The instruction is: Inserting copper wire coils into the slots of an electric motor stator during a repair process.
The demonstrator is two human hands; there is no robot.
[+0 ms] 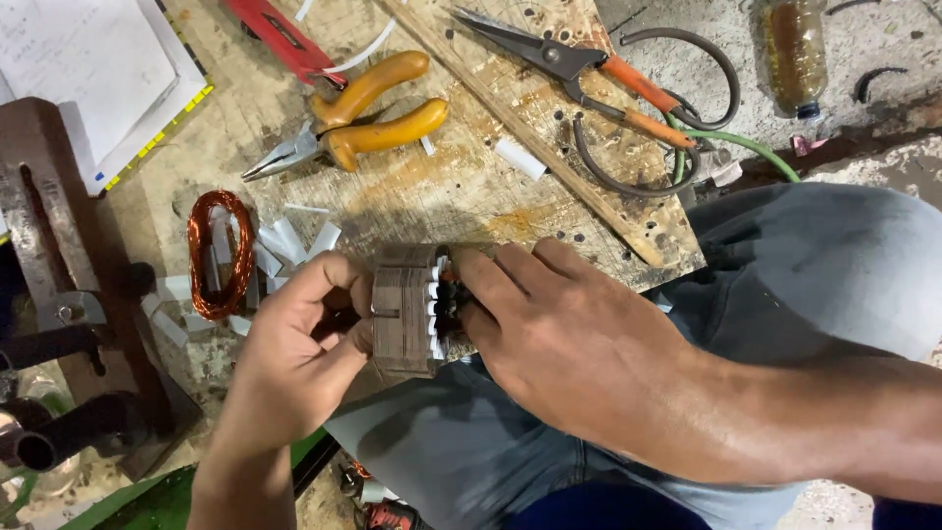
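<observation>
**benchrat:** Stator core, that stack of brownish steel plates, is sitting at the near edge of the table, held over the person's lap rather than resting flat. Left hand is clamped around its left side, thumb and fingers wrapped on the plates. Right hand is closed in on the right face, fingertips pressing at the white slot liners poking out.

**coilguy:** What's around it, biggest first?

**benchrat:** Wooden board across the far side with big shears on it, then the yellow-handled pliers further left, a copper wire coil near the left edge, and loose white paper strips scattered right beside the coil.

**coilguy:** Tips for seating those liners?

**benchrat:** I'd say keep the left hand locked so the core can't twist, and push each liner straight along its slot with a fingertip. Sideways pressure will probably crease the paper. Can't see inside the slots from here, so check evenness by feel.
</observation>
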